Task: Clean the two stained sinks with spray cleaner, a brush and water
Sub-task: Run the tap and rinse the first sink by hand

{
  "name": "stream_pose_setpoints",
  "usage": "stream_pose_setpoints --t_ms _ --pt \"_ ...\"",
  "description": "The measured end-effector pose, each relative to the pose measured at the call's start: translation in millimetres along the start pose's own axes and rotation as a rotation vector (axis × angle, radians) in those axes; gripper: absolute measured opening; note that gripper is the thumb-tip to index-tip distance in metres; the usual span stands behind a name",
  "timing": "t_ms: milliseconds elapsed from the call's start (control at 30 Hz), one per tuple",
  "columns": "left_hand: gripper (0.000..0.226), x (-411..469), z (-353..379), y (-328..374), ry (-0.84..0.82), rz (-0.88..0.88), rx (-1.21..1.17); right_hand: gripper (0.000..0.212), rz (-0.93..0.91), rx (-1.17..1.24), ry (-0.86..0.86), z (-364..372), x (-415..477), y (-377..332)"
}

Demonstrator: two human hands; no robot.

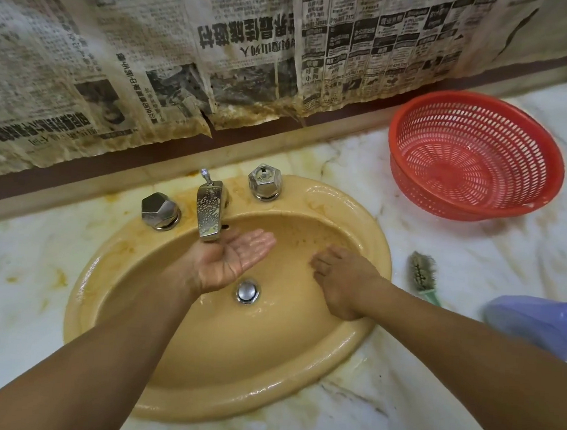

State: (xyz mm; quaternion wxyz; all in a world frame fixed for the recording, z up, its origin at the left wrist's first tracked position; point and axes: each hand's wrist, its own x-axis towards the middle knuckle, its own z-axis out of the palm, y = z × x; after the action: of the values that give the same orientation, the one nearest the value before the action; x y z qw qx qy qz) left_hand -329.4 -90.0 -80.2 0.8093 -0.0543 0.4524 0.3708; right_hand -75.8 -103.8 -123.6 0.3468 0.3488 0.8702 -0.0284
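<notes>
A yellow oval sink (128,308) sits in a stained marble counter, its bowl wet and speckled brown on the far right wall. My left hand (228,261) is cupped palm up just under the chrome faucet spout (209,209), wet and holding nothing. My right hand (341,279) lies palm down with flat fingers pressing the bowl's right inner wall. The round chrome drain plug (247,291) shows between my hands. A brush (422,275) with a green handle lies on the counter right of the sink. No spray bottle is in view.
Two chrome knobs (160,211) (265,182) flank the faucet. Stacked red mesh baskets (474,157) stand at the back right. A blue plastic thing (543,323) lies at the right edge. Stained newspaper (185,57) hangs over the wall behind the marble counter (20,263).
</notes>
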Motion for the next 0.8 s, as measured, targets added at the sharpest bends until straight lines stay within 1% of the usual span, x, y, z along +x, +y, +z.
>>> stream_pose_setpoints --t_ms 67,133,200,267,300,333,400,433,500,533,600,700,733,800 --pt "0.057 0 21 -21 -0.013 -0.057 0.082 0.069 0.024 -0.132 -0.001 -5 9 4" --pt "0.068 -2 46 -40 -0.045 -0.111 0.208 0.072 0.004 -0.293 0.074 -13 19 10" --pt "0.070 -6 65 -47 -0.038 -0.121 0.285 0.071 -0.076 -0.508 0.096 -26 27 15" --pt "0.064 -9 67 -41 0.002 -0.077 0.282 0.068 -0.120 -0.679 0.048 -28 34 14" --pt "0.061 -11 62 -35 0.022 -0.044 0.272 0.065 -0.109 -0.698 0.008 -25 37 15" --pt "0.057 -13 53 -29 0.047 -0.014 0.258 0.062 -0.057 -0.667 -0.021 -20 37 16" --pt "0.052 -21 27 -18 0.094 0.040 0.260 0.061 0.062 -0.595 -0.015 -4 28 11" --pt "0.050 -26 12 -15 0.110 0.068 0.276 0.063 0.029 -0.510 -0.032 5 27 8" --pt "0.049 -37 -16 -8 0.134 0.084 0.242 0.066 -0.020 -0.357 -0.249 2 12 5" --pt "0.048 -38 -26 -5 0.142 0.087 0.219 0.067 -0.023 -0.325 -0.275 -5 4 6" --pt "0.049 -36 -39 5 0.130 0.101 0.186 0.068 0.015 -0.355 -0.164 -10 -2 17" --pt "0.051 -23 -32 20 0.088 0.122 0.107 0.067 0.056 -0.467 0.059 -19 -3 34" --pt "0.052 -19 -24 20 0.060 0.124 0.065 0.066 0.049 -0.502 0.093 -23 -2 37" --pt "0.052 -12 -10 9 -0.018 0.094 -0.013 0.066 0.025 -0.537 0.105 -27 0 38"
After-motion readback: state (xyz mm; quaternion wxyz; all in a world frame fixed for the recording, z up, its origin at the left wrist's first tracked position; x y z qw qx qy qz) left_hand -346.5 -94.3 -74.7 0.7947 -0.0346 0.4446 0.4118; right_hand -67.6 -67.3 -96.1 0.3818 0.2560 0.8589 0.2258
